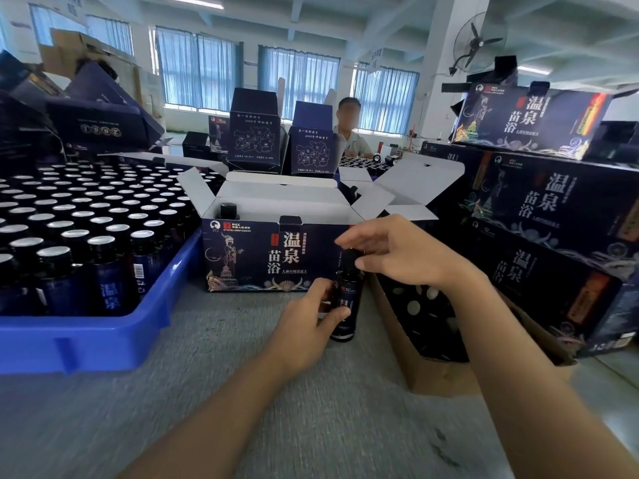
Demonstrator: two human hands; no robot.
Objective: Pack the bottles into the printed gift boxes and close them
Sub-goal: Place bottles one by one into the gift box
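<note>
A dark blue bottle point(345, 305) stands upright just in front of the open printed gift box point(269, 257). My left hand point(307, 323) grips the bottle's body from the left. My right hand point(390, 250) hovers over the bottle's black cap, fingers curved around its top; whether they pinch the cap is unclear. The box's white flaps stand open, and one bottle cap point(228, 210) shows inside at its left end.
A blue plastic crate point(103, 337) full of capped bottles sits at the left. A brown carton point(435, 375) holding dark bottles lies at the right, beside stacked closed gift boxes point(553, 209). Empty upright boxes point(254, 133) and a seated person are behind.
</note>
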